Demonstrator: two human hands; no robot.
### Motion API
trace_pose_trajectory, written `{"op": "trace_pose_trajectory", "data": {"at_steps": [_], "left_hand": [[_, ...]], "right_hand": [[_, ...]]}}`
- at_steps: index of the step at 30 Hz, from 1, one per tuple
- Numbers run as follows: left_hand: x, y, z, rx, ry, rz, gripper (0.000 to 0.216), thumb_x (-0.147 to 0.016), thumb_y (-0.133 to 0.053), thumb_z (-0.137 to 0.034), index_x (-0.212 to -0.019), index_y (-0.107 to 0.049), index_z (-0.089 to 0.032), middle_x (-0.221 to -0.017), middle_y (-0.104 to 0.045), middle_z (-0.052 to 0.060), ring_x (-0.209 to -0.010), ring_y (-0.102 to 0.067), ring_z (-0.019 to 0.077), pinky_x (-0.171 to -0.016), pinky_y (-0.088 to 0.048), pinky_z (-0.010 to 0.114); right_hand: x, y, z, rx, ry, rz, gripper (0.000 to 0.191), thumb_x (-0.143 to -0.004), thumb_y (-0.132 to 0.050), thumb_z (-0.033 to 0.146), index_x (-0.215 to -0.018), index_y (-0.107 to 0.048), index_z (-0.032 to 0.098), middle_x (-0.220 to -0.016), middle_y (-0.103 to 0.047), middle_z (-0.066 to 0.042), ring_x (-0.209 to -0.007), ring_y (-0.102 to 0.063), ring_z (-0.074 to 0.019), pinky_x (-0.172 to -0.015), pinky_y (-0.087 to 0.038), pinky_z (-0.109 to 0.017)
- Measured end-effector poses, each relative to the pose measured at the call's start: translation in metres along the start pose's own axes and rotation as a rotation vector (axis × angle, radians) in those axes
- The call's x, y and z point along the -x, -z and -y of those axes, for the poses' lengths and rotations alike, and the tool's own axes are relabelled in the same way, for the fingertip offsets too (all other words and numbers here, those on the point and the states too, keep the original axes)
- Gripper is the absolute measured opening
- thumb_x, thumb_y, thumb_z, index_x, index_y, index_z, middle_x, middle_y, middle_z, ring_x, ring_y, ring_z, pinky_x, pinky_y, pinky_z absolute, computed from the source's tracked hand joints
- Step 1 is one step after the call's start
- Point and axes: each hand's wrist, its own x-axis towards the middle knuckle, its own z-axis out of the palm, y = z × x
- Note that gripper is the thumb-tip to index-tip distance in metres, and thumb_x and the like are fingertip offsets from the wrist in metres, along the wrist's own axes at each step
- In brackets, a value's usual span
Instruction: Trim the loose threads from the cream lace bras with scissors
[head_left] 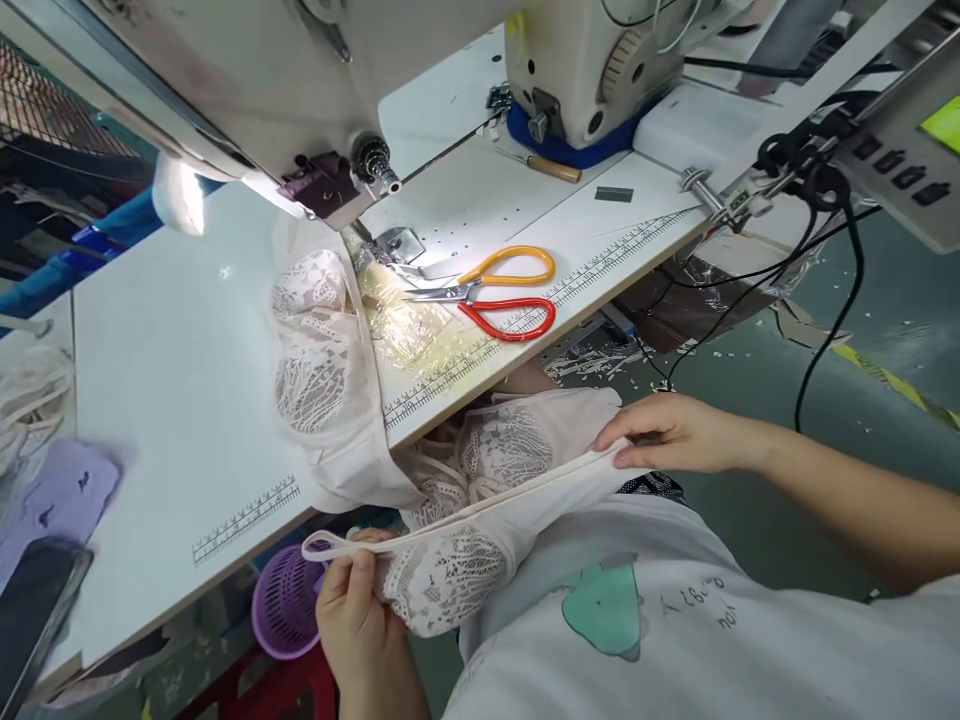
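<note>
Nearest you, your two hands hold one off-white lace bra [454,580] in front of your lap, just off the front edge of the desk [172,380]. The grip of your left hand [364,610] is pinched on its edge beside one narrow loop [322,545]; the grip of your right hand [667,430] is pinched on the other end of that edge. The edge runs nearly straight between them, smooth and pale, and below it one cup shows floral, open-patterned lace with a scalloped border. Just behind lies more lace fabric [506,445], partly hidden; you cannot tell whether it is a separate piece. One purple basket [259,610] stands below the desk, beyond your left hand. On the desk, one second bra [322,340] lies with two lace cups up and its band draped over the front edge; to the left are one dark phone [37,610] and one lavender piece [75,490] beside it. Right of the second bra lies one pair of scissors [470,291] with one orange and one red handle loop. Farther back come one lit lamp [178,195], one sewing machine [577,80] and one wooden-handled tool [555,168].
</note>
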Motion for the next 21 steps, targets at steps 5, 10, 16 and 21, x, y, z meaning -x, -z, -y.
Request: {"op": "trace_pose_trajectory", "data": {"at_steps": [5,10,16,21], "left_hand": [[-0.006,-0.002,-0.001,0.011,-0.05,-0.002,0.039,-0.039,-0.085,-0.039,-0.045,-0.054,-0.015,-0.052,-0.061,-0.002,-0.052,-0.055,0.0133,-0.047,-0.048,0.026],[0.0,-0.007,-0.012,-0.079,-0.134,0.102,0.033,-0.049,-0.079,-0.038,-0.045,-0.055,-0.016,-0.054,-0.061,0.0,-0.053,-0.056,0.0145,-0.047,-0.045,0.025],[0.026,-0.032,-0.042,-0.371,-0.158,0.513,0.026,-0.071,-0.067,-0.031,-0.052,-0.057,-0.016,-0.057,-0.055,0.0,-0.056,-0.049,0.0117,-0.056,-0.041,0.025],[0.035,-0.05,-0.048,-0.265,-0.174,0.708,0.022,-0.073,-0.063,-0.027,-0.056,-0.052,-0.016,-0.06,-0.049,-0.001,-0.056,-0.047,0.0099,-0.055,-0.038,0.023]], "right_hand": [[-0.001,0.003,0.001,0.024,-0.016,0.012,0.036,-0.085,-0.052,0.038,-0.099,-0.07,0.011,-0.084,-0.071,-0.009,-0.072,-0.065,-0.0165,-0.062,-0.049,-0.025],[0.0,0.012,0.005,0.217,-0.01,0.13,0.032,-0.088,-0.046,0.036,-0.098,-0.07,0.016,-0.087,-0.072,-0.008,-0.074,-0.067,-0.0181,-0.064,-0.05,-0.027],[-0.026,0.044,0.03,0.709,0.244,-0.353,0.03,-0.091,-0.044,0.044,-0.088,-0.064,0.022,-0.084,-0.071,-0.005,-0.073,-0.065,-0.0182,-0.064,-0.049,-0.028],[-0.1,0.067,0.041,1.201,0.143,-0.364,0.037,-0.079,-0.034,0.048,-0.084,-0.058,0.021,-0.079,-0.065,-0.012,-0.07,-0.059,-0.0279,-0.051,-0.039,-0.035]]}}
